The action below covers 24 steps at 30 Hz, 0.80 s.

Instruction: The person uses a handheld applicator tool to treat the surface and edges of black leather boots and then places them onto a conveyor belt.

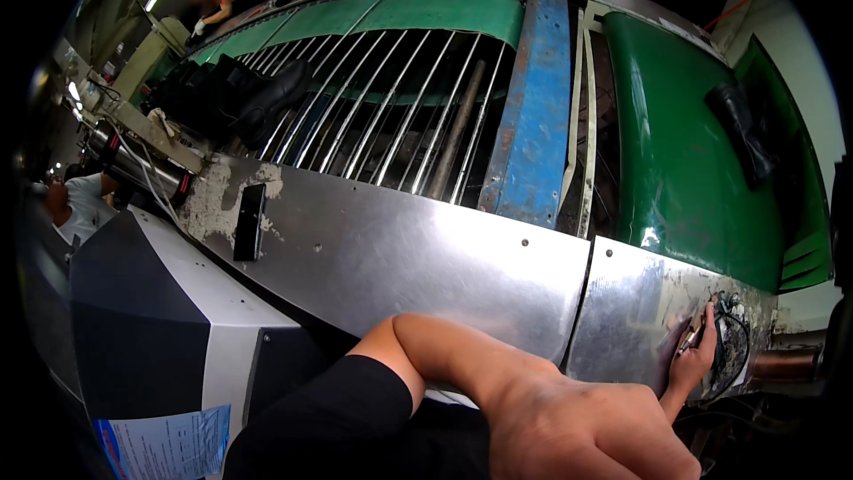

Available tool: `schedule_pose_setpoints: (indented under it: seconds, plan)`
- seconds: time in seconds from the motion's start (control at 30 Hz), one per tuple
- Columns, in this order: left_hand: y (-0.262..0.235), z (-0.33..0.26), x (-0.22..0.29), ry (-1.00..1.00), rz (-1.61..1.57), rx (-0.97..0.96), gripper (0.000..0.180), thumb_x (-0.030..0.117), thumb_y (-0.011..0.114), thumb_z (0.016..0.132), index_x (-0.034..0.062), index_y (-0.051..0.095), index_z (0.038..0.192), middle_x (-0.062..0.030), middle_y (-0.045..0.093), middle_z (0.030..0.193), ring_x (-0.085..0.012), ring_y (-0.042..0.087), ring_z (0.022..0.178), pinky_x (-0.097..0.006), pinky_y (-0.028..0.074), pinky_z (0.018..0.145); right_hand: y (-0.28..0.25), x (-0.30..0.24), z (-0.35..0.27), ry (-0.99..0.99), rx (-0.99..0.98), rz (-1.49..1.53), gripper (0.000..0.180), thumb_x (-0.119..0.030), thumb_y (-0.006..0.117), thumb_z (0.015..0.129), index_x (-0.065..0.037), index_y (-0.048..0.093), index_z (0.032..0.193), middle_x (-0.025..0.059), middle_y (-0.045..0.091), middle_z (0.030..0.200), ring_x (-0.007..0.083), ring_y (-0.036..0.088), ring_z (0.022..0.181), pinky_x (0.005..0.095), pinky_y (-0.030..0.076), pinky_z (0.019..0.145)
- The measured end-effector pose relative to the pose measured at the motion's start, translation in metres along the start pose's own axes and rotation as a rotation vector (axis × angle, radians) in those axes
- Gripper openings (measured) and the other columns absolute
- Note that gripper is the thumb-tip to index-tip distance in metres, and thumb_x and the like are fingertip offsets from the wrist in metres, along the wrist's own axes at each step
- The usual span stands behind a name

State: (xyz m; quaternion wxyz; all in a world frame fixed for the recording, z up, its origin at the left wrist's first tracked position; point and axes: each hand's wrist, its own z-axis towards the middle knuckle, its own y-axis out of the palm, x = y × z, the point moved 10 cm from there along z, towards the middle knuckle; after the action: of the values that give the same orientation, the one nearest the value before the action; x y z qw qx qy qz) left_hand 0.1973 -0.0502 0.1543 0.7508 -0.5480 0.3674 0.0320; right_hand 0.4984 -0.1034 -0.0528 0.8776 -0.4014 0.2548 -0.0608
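Steel panel (400, 249) reached across by right hand (697, 356); fingers (708, 324) curled shut round small metal tool (689, 338) beside cables (733, 338). Tip best kept steady, wires avoided. Left hand unseen.

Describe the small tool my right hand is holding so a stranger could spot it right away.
Follow the long steel panel to its right end, below the green conveyor belt. There the right hand grips a slim metal pen-like tool, the only shiny rod beside the black cables.
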Motion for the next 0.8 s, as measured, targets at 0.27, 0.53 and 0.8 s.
schedule_pose_setpoints:
  seconds: [0.27, 0.53, 0.8]
  plan:
    - [-0.007, 0.001, -0.003, -0.036, 0.087, 0.007, 0.026, 0.007, 0.039, 0.092, 0.0059, 0.048, 0.117, 0.0037, 0.046, 0.108, 0.0039, 0.047, 0.106, -0.040, 0.017, 0.124, 0.003, 0.013, -0.004, 0.024, -0.030, -0.028, 0.043, 0.001, 0.057, 0.090, -0.003, 0.058, 0.133, 0.0167, 0.063, 0.125, 0.0317, 0.060, 0.115, 0.0359, 0.046, 0.098]
    - [-0.009, 0.001, -0.020, -0.057, -0.051, -0.053, 0.026, 0.001, 0.030, 0.098, 0.0097, 0.044, 0.118, 0.0035, 0.044, 0.109, 0.0040, 0.045, 0.105, -0.042, 0.016, 0.124, 0.005, 0.012, -0.003, 0.048, -0.042, -0.012, 0.041, -0.001, 0.057, 0.092, -0.003, 0.057, 0.133, 0.0161, 0.062, 0.130, 0.0305, 0.059, 0.120, 0.0355, 0.044, 0.101]
    - [0.019, -0.019, 0.031, 0.147, 1.698, -0.249, 0.030, -0.002, 0.029, 0.100, 0.0102, 0.043, 0.123, 0.0036, 0.046, 0.116, 0.0023, 0.044, 0.112, -0.044, 0.017, 0.124, 0.002, -0.004, 0.000, -0.013, 0.003, -0.022, 0.041, 0.002, 0.056, 0.091, -0.002, 0.058, 0.132, 0.0163, 0.065, 0.118, 0.0307, 0.063, 0.108, 0.0354, 0.048, 0.094]
